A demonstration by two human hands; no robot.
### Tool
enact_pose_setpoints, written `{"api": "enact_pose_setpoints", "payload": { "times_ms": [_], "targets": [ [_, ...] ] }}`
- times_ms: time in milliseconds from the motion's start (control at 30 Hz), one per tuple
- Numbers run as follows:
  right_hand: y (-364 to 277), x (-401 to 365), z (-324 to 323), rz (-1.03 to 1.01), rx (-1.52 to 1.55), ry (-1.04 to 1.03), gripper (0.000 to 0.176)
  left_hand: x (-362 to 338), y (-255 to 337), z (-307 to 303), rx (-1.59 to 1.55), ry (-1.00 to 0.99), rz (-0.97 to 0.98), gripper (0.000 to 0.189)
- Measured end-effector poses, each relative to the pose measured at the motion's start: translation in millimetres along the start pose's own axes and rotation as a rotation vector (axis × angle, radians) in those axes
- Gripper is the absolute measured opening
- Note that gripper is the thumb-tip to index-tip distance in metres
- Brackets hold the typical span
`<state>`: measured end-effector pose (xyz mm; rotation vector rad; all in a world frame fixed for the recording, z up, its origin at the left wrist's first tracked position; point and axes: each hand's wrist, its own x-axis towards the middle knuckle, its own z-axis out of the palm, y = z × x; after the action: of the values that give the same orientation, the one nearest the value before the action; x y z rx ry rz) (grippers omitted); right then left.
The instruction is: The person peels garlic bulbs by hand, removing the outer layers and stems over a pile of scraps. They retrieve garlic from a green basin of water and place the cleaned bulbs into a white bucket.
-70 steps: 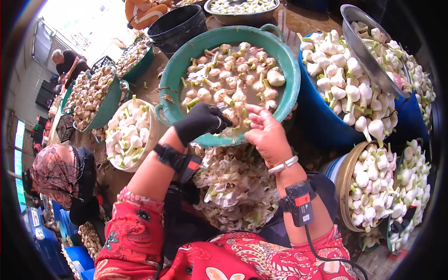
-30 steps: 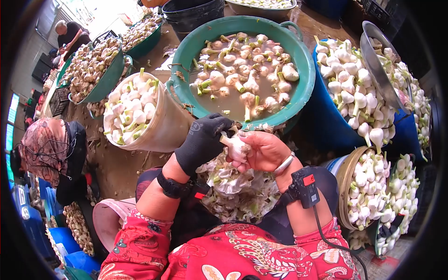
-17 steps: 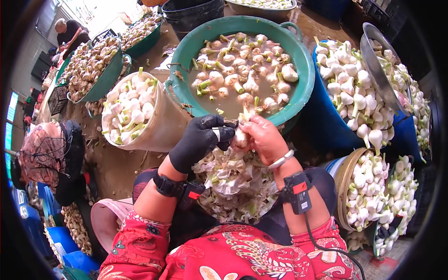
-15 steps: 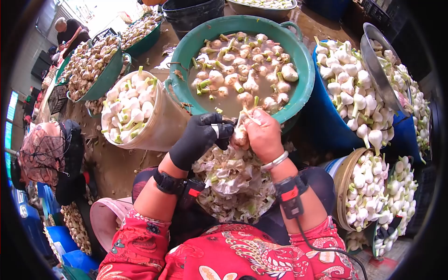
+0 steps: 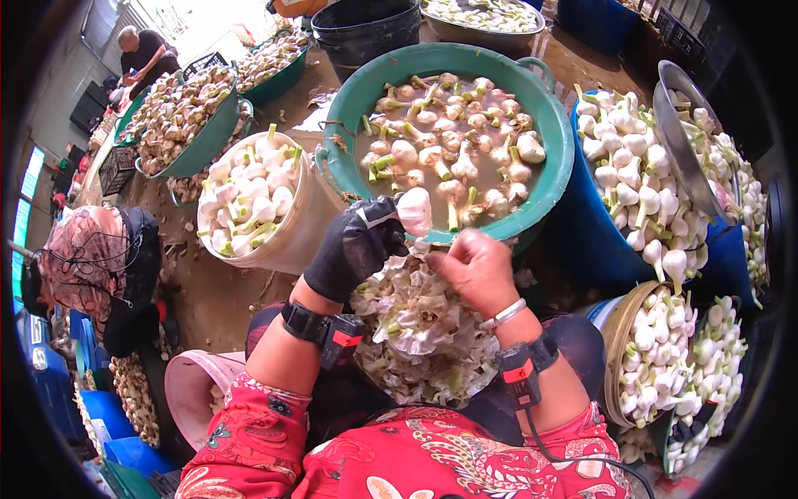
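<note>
My left hand (image 5: 351, 254), in a black glove, is closed around a garlic bulb (image 5: 415, 212) whose skin looks pale and smooth. Just right of it and slightly lower is my bare right hand (image 5: 476, 268), its fingers pinched together; whatever may be between them is too small to make out. Below both hands lies a heap of papery garlic skins (image 5: 424, 333) in front of my lap. Beyond the hands, a green tub (image 5: 559, 141) holds murky water with many unpeeled garlic bulbs (image 5: 465, 166) floating in it.
A white bucket (image 5: 309, 220) of peeled bulbs stands left of the tub. At right are a blue barrel (image 5: 592, 224) and a tan bucket (image 5: 613, 345), both full of garlic. A pink bucket (image 5: 187, 391) is at lower left. Two people (image 5: 148, 56) are on the left side.
My hands have come apart, the left keeping the bulb, which now shows pale clean skin instead of brown layers. The right hand has moved right and down. The whole view has shifted slightly.
</note>
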<state>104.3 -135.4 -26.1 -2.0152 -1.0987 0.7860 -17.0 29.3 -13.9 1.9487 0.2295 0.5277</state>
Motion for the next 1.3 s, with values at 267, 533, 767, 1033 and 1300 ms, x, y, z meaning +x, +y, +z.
{"api": "enact_pose_setpoints", "payload": {
  "times_ms": [267, 533, 767, 1033, 1300],
  "targets": [
    [4, 19, 16, -0.132, 0.808, 0.286, 0.016, 2, 6, 4, -0.445, -0.096, -0.254, 0.030],
    [-19, 2, -11, 0.131, 0.955, -0.398, 0.010, -3, 19, -92, -0.227, 0.247, -0.265, 0.027],
    [8, 5, 30, -0.072, 0.131, -0.474, 0.037, 1, -73, -196, 0.323, 0.332, -0.359, 0.023],
    [0, 19, -1, 0.143, 0.697, 0.154, 0.019, 47, -32, -159, 0.618, 0.098, -0.236, 0.022],
    [13, 13, -32, 0.153, 1.049, 0.608, 0.006, 109, -47, 34, 0.505, -0.640, -0.448, 0.039]
  ]
}}
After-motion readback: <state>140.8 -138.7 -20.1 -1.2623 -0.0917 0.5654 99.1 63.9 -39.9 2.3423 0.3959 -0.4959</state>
